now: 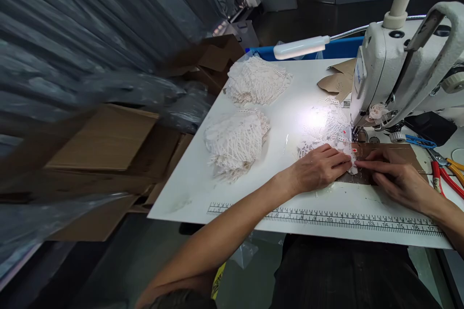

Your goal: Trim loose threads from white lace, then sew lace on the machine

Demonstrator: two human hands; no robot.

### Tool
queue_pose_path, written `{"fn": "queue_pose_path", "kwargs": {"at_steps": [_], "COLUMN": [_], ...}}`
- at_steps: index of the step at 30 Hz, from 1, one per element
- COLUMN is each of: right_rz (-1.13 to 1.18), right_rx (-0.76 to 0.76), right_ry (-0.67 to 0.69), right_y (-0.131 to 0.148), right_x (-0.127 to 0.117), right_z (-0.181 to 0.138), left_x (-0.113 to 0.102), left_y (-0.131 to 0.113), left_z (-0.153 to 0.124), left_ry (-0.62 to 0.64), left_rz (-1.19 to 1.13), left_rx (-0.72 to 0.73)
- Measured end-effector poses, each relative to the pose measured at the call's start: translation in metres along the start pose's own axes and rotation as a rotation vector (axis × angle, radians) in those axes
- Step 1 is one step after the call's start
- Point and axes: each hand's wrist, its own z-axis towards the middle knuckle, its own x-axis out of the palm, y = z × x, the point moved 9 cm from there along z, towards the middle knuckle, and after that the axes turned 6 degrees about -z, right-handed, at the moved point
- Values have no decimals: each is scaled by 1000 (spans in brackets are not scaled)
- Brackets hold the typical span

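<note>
A piece of white lace [328, 123] lies under the lamp's bright spot, its right edge beside the needle area of a white sewing machine [371, 67]. My left hand [317, 169] rests on the near end of this lace, fingers bent and pressed together on it. From the right, my right hand [398, 176] reaches in over a brown plate [406, 154] on the machine bed. Its index finger is stretched out, the tip at the lace's near edge close to my left fingertips. The other right fingers are apart from it. Small red marks show near the lace edge.
Two lace piles, a far one [257, 79] and a nearer one [237, 142], lie left on the white table [181, 198]. Red-handled pliers [437, 178] and blue tweezers [420, 141] lie right. Brown paper [339, 79] lies behind; cardboard boxes [105, 140] stand left. A lamp [302, 47] hangs above.
</note>
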Motion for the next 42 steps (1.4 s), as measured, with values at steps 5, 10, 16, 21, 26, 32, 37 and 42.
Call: {"fn": "queue_pose_path", "kwargs": {"at_steps": [5,10,16,21,26,32,37,42], "right_rz": [-144,-160,-212,-251,-282,-354,-374,-379], "right_rx": [22,30,21,-5,-20,-36,-41,25], "right_ry": [-58,-53,-67,-72,-100,-112,-106,-69], "right_y": [-3,-2,-1,4,7,10,12,8], "right_x": [6,10,8,7,7,8,8,8], "right_z": [-3,-3,-3,-2,-3,-4,1,9], "left_x": [-7,-6,8,9,10,3,6,12], "left_y": [5,25,24,20,22,17,20,33], "left_z": [0,-5,-6,-6,-6,-5,0,6], "left_ry": [-59,-145,-34,-20,-21,-99,-57,21], "left_rz": [-151,-149,-95,-52,-29,8,53,43], "left_rx": [-67,-244,-238,-207,-217,-223,-254,-213]}}
